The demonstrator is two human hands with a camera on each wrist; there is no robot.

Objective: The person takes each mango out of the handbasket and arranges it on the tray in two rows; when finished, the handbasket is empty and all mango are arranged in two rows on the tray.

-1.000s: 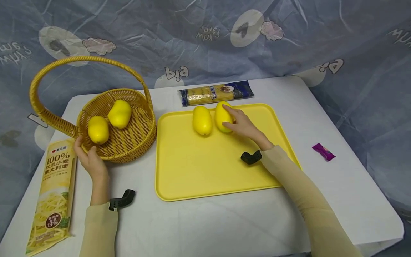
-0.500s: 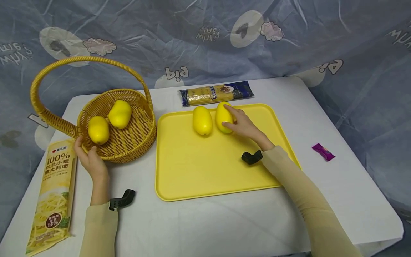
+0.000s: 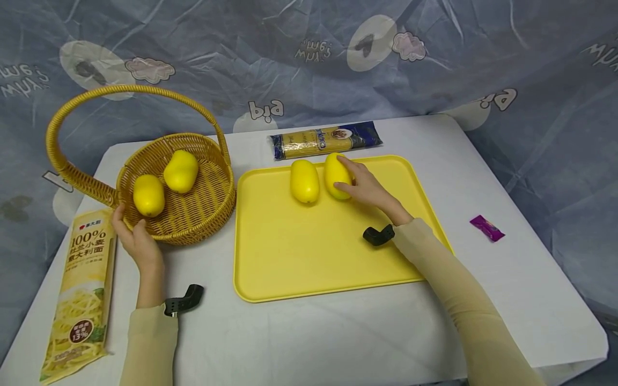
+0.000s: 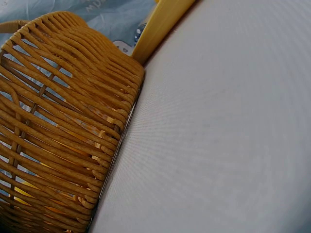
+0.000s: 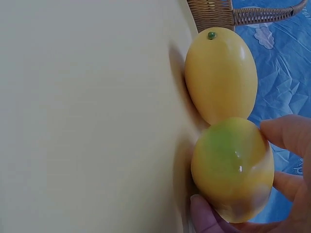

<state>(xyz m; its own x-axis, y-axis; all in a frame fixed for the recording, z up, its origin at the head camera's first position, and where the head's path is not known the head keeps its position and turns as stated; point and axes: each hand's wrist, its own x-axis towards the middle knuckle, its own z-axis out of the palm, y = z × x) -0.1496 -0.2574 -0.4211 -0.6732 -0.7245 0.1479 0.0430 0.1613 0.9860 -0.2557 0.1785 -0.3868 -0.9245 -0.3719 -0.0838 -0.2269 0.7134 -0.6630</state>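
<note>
On the yellow tray point(image 3: 309, 252), my right hand point(image 3: 369, 187) grips a yellow mango point(image 3: 336, 176), with the thumb on the near side and fingers around the far side. The right wrist view shows a green patch on this held mango point(image 5: 228, 160). A second mango point(image 3: 304, 181) lies just left of it on the tray. At the left, my left hand point(image 3: 139, 244) holds the near-left rim of a wicker basket point(image 3: 205, 225), by the foot of its handle. Inside the basket lie two more mangoes, one left point(image 3: 148, 195) and one farther back point(image 3: 181, 171). The left wrist view shows the basket's woven side point(image 4: 63, 121) but no fingers.
A yellow pasta packet point(image 3: 79, 295) lies left of my left forearm. Behind the tray is a blue-and-gold pasta packet point(image 3: 325, 140). A small purple-wrapped sweet point(image 3: 487, 228) lies to the right on the white table point(image 3: 338, 343). A patterned blue cloth point(image 3: 299, 59) hangs behind.
</note>
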